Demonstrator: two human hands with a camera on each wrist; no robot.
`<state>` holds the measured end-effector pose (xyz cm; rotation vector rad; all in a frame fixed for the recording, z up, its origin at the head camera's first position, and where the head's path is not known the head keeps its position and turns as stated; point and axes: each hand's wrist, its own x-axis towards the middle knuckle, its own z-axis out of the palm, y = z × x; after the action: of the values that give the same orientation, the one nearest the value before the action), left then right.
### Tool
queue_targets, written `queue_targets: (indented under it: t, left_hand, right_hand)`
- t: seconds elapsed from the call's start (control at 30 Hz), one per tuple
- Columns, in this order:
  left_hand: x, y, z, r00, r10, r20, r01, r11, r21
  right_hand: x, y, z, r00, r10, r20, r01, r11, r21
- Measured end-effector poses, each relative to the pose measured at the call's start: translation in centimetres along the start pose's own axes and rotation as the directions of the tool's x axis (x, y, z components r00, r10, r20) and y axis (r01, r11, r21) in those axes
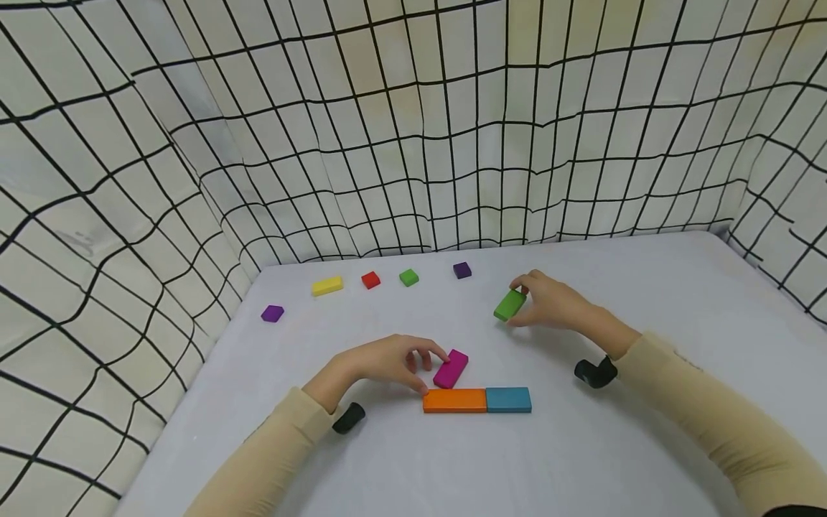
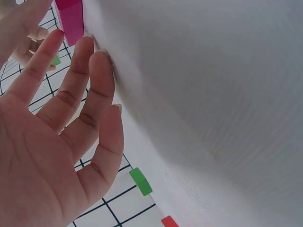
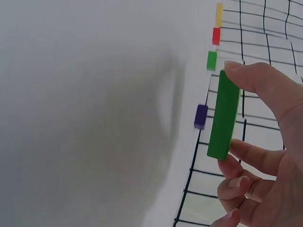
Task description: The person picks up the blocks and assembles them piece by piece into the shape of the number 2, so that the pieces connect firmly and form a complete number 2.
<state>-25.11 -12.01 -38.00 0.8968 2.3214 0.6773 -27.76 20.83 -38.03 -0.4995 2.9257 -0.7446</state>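
My right hand (image 1: 549, 301) pinches a long green block (image 3: 224, 116) by its two ends, thumb at one and fingertips at the other. The right wrist view shows the block held above the white table, its other fingers loosely bent. My left hand (image 1: 388, 362) is low over the table with fingers relaxed. Its index fingertip touches a magenta block (image 1: 451, 369), which lies slanted. The left thumb tip is at the upper left corner of an orange block (image 1: 454, 401). A blue block (image 1: 508, 400) lies end to end with the orange one, forming a straight row.
Along the back lie a yellow block (image 1: 327, 286), a red block (image 1: 371, 280), a small green block (image 1: 409, 277) and a dark purple block (image 1: 461, 270). Another purple block (image 1: 273, 314) is at the left edge. Black netting (image 1: 413, 165) before white sheeting encloses the table.
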Motion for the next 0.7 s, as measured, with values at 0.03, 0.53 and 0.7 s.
queue_targets:
  t: [0.03,0.53,0.7]
  left_hand:
    - [0.0,0.0,0.0,1.0,-0.001,-0.001,0.001,1.0,0.001]
    - [-0.1,0.1,0.0,1.0,-0.013,-0.002,0.013,1.0,0.001]
    - [-0.1,0.2,-0.1,1.0,-0.01,-0.002,0.01,1.0,0.006]
  right_hand:
    - [-0.1,-0.2,0.2,1.0,-0.007,0.003,0.007,1.0,-0.006]
    - [-1.0,-2.8,1.6,0.996,-0.087,0.01,0.088,0.995,-0.042]
    - [-1.2,-3.7,1.8,0.994,-0.111,0.016,0.111,0.992,-0.055]
